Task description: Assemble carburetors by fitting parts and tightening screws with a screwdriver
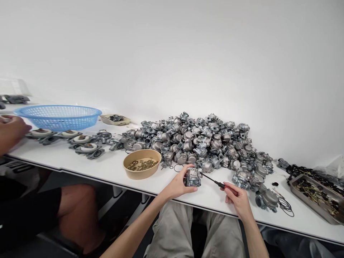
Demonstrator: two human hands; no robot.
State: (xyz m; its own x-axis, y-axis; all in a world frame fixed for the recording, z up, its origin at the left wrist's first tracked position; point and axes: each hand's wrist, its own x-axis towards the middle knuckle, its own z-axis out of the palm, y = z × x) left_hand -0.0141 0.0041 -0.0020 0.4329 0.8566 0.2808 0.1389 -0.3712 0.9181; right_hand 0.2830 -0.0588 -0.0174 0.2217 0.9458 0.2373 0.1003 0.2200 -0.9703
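Gripping the carburetor (193, 177) just above the front edge of the white surface (107, 165), the left hand (176, 186) has its fingers parted to the body's width, with the thumb on the near side. The right hand (239, 200) has its fingers closed around the red handle of a screwdriver (220, 185); its shaft points at the carburetor's right side, though tip contact cannot be confirmed. Clearance behind the held carburetor is tight, a large pile of carburetors (188, 138) lying close by. Bare surface is noted between the left hand and the tan bowl (142, 174) of brass-coloured pieces, which stands near the front edge, and also beneath the screwdriver. A loose carburetor (268, 199) limits room beyond the right hand. Farther right, a metal tray (306, 203) extends close to the front edge. At left, another person's hand (12, 132) is near the blue basket (61, 123).
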